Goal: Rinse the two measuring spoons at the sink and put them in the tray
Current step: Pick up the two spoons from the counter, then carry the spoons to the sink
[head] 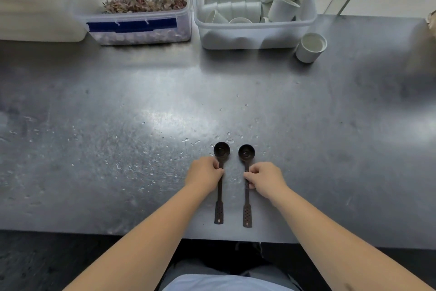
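Two dark long-handled measuring spoons lie side by side on the wet steel counter [118, 125], bowls pointing away from me. My left hand [203, 172] pinches the handle of the left spoon [220, 196] just below its round bowl. My right hand [266, 179] pinches the handle of the right spoon [247, 210] a little lower down. Both spoons rest flat on the counter, handle ends near the front edge. No sink or tray is in view.
At the back stand a clear lidded box of dried petals [139, 7] and an open clear tub of white cups [254, 28]. One white cup [311, 47] stands alone beside the tub. A pale container [40, 7] sits at back left. Water droplets dot the counter.
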Tool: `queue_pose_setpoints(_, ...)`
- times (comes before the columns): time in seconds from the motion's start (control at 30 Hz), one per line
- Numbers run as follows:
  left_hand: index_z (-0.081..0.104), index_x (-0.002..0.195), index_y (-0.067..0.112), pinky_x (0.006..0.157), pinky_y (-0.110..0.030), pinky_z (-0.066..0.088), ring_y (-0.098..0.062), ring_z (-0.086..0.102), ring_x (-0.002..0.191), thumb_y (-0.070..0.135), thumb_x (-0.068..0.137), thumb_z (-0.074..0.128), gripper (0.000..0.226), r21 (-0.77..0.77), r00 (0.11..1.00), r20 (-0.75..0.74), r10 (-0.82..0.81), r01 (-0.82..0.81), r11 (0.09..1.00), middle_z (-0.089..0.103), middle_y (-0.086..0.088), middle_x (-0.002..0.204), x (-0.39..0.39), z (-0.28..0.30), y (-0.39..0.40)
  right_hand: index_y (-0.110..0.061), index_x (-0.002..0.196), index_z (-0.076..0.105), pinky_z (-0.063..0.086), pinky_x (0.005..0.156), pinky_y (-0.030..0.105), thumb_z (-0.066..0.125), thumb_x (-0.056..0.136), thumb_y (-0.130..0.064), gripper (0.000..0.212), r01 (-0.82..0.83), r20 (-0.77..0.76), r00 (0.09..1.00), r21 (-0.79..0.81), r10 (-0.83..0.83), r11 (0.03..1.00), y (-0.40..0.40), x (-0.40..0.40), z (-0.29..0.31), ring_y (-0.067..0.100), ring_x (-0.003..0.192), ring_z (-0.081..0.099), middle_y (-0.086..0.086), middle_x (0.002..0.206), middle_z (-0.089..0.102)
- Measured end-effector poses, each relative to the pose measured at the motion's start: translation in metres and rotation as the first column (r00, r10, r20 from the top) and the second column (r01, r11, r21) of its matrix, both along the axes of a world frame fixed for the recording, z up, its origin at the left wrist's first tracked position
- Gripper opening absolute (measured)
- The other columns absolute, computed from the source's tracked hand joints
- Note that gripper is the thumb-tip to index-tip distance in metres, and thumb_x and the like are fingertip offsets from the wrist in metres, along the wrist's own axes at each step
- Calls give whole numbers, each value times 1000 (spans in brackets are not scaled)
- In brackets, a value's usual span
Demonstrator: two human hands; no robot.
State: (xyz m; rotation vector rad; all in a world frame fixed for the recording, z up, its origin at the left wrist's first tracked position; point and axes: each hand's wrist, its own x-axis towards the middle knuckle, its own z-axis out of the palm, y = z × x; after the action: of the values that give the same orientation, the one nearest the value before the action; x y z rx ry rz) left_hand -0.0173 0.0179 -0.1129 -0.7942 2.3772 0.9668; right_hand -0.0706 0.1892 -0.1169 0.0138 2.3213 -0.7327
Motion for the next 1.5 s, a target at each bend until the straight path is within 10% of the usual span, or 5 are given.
queue_pose_setpoints(0.17, 52, 68, 16, 73, -42, 59, -30, 68, 77, 18, 87, 62, 22, 160, 999, 23, 23, -27, 987, 69, -15, 79, -1, 8, -5, -13, 64, 53, 40, 47, 17, 65, 91, -11, 29, 190, 184, 971, -193, -155, 962, 8, 9, 6, 2, 43, 59, 0, 55, 49)
queue_pose_setpoints(0.43, 50, 69, 12, 41, -22, 37, -20, 55, 48, 7, 92, 56, 24, 520, 975, 19, 222, -199, 830, 57, 5, 48, 42, 59, 1, 0, 74, 68, 41, 53, 20, 64, 93, -12, 23, 215, 280, 953, -375, -111, 902, 24, 28, 59, 13, 57, 50, 7, 65, 54)
queue_pose_setpoints(0.7, 58, 87, 12, 47, -24, 40, -13, 59, 52, 13, 89, 59, 3, 546, 891, -2, 454, -380, 747, 75, -4, 73, 120, 104, 16, -10, 72, 76, 45, 52, 15, 68, 89, -12, 19, 85, 290, 954, -524, 83, 847, 9, 57, 102, 8, 53, 52, -2, 60, 62)
queue_pose_setpoints(1.5, 69, 101, 19, 43, -18, 40, -9, 52, 48, 7, 85, 58, 22, 680, 197, -59, 979, -710, 183, 74, -5, 69, 496, 154, -122, -11, 71, 75, 40, 49, 17, 68, 90, -15, 20, -572, 196, 579, -595, 792, 565, -257, 345, 148, 12, 51, 50, 2, 55, 56)
